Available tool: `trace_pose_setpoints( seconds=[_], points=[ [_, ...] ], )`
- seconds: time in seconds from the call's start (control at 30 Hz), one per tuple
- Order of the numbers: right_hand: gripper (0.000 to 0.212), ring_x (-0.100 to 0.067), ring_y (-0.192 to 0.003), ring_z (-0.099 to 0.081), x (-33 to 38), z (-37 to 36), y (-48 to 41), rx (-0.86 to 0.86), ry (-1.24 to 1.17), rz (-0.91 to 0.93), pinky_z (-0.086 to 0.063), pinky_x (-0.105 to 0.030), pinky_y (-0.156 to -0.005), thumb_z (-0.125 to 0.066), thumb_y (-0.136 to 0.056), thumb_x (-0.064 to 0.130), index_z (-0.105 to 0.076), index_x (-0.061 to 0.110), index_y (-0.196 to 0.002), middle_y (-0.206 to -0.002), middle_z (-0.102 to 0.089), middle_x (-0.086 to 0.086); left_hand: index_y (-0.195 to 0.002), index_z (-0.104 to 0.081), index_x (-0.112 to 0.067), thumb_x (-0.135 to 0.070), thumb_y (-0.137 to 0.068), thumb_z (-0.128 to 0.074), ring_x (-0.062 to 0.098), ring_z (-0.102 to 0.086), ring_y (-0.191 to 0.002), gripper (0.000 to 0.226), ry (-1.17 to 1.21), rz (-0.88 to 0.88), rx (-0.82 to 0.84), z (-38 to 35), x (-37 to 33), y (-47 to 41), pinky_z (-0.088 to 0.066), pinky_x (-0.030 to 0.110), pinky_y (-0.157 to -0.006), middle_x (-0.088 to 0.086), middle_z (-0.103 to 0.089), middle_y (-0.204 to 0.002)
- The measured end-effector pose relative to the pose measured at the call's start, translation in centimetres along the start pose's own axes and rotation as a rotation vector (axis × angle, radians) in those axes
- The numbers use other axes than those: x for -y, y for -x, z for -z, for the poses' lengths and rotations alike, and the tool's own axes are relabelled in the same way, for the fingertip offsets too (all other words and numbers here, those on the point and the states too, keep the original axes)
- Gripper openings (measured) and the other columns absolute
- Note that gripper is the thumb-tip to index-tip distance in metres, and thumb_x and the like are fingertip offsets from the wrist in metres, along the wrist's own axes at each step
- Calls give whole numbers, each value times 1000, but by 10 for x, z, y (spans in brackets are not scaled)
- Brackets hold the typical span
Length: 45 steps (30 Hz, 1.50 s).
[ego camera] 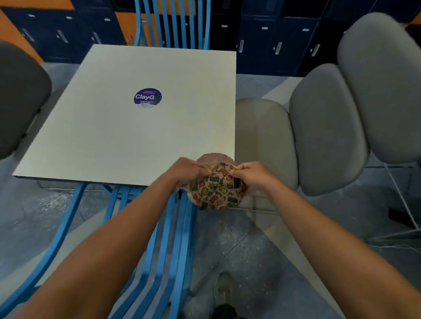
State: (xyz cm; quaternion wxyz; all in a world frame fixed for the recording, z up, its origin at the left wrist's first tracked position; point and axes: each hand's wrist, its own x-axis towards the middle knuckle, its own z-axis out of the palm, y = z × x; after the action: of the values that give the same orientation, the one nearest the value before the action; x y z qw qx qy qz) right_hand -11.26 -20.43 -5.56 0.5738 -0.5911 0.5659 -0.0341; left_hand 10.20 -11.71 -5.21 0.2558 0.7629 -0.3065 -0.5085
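Observation:
A small cloth pouch (pixel 218 188) with a colourful cartoon print on tan fabric hangs in the air at the near right corner of the table (pixel 122 134). My left hand (pixel 187 171) grips its upper left edge and my right hand (pixel 251 175) pinches its upper right edge. A pinkish piece of fabric (pixel 213 157) shows just behind the pouch, partly hidden by it and my hands.
The pale square table carries a round purple sticker (pixel 148 96). A blue slatted chair (pixel 159 232) stands under my arms, another blue chair (pixel 172 21) at the far side. Grey padded chairs (pixel 329 127) sit to the right, a dark chair (pixel 13 98) to the left. My shoe (pixel 224 287) is on the floor.

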Motion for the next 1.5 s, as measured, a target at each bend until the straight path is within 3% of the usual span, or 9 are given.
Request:
trace_pose_setpoints(
  seconds=[0.17, 0.27, 0.37, 0.5, 0.73, 0.83, 0.93, 1.33, 1.5],
  points=[
    [20, -23, -92, -72, 55, 25, -41, -111, 64, 127, -65, -42, -72, -75, -91, 37, -76, 18, -85, -97, -76, -3, -105, -85, -18, -34, -87, -88, 21, -72, -105, 24, -44, -165, -124, 31, -54, -36, -62, 37, -93, 4, -79, -113],
    [22, -20, -91, -71, 77, 32, -59, -216, 148, 209, -59, -34, -72, -74, -91, 41, -77, 21, -87, -95, -76, -1, -86, -82, -26, -34, -89, -84, 22, -73, -99, 9, -103, -235, -193, 42, -67, -54, -59, 31, -81, 1, -79, -99],
    [20, -15, -86, -71, 81, 31, -72, -273, 176, 246, -48, -23, -61, -73, -91, 43, -78, 24, -91, -90, -76, 6, -100, -85, -23, -31, -91, -83, 22, -75, -98, 13, -156, -282, -253, 43, -63, -67, -56, 28, -77, 0, -80, -96],
    [20, -9, -92, -71, 57, 22, -81, -307, 134, 182, -49, -25, -71, -75, -88, 46, -81, 32, -101, -96, -78, 12, -116, -85, -23, -33, -89, -87, 18, -74, -106, 29, -249, -298, -227, 33, -41, -79, -54, 30, -93, 0, -83, -112],
    [25, -7, -92, -70, -13, -11, -64, -295, 232, 140, -44, -17, -62, -78, -86, 50, -80, 39, -109, -106, -78, 15, -117, -84, -32, -29, -92, -82, 28, -76, -104, 25, -481, -320, -140, 5, 24, -73, -57, 34, -85, 7, -84, -112],
    [22, -6, -98, -69, -38, -22, -56, -240, 327, 187, -49, -16, -73, -79, -86, 45, -79, 42, -108, -113, -77, 17, -119, -83, -36, -18, -91, -78, 26, -74, -113, 33, -542, -397, -127, -9, 53, -63, -58, 37, -91, 0, -82, -120],
    [24, -15, -113, -63, -58, -29, -53, -234, 506, 268, -46, -29, -97, -80, -87, 40, -79, 40, -111, -127, -72, 15, -126, -81, -30, -19, -96, -76, 27, -61, -135, 33, -654, -480, -133, -21, 74, -56, -52, 41, -107, -6, -73, -141],
    [62, -24, -123, -48, -62, -47, -40, -155, 960, 316, -47, -33, -102, -71, -86, 12, -60, 34, -143, -157, -47, 7, -166, -35, -26, -31, -102, -62, 31, -18, -165, 69, -1048, -444, -77, -50, 96, -31, -32, 51, -126, 5, -16, -180],
    [57, -27, -134, -42, -37, -62, -16, -162, 868, 288, -40, -37, -113, -68, -87, 21, -60, 35, -141, -156, -47, 8, -158, -44, -23, -39, -98, -68, 33, -51, -143, 66, -865, -354, -21, -36, 77, -7, -43, 46, -117, 12, -53, -158]
  ],
)
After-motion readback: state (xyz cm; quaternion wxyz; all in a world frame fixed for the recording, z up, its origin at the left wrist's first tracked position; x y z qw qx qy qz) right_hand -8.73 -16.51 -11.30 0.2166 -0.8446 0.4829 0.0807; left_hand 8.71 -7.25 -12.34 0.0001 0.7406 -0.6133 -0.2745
